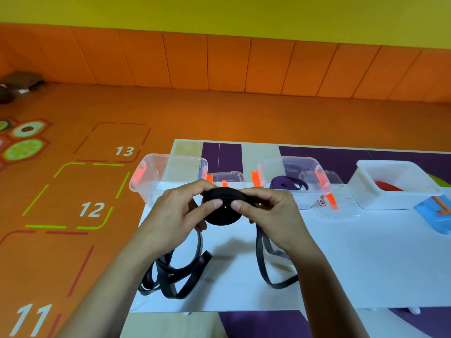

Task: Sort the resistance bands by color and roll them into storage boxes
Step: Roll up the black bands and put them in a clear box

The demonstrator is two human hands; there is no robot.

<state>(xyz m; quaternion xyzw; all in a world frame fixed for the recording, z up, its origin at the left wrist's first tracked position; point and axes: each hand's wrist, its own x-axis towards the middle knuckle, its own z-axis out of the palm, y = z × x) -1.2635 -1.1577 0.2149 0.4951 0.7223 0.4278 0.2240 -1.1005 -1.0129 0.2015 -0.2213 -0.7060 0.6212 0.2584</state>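
Both your hands, left [181, 211] and right [267, 211], pinch a rolled black band [223, 211]. Its loose end trails onto the white tabletop [353, 259].

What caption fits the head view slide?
Left hand and right hand grip a part-rolled black band over the table; a purple band lies boxed behind.

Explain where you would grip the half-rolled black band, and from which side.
Pinch the black roll across its flat faces, coming in from both sides, as the left hand and right hand do: thumbs on the near face, fingers behind. Its loose tails hang down to the table, so the sides and top are the free parts.
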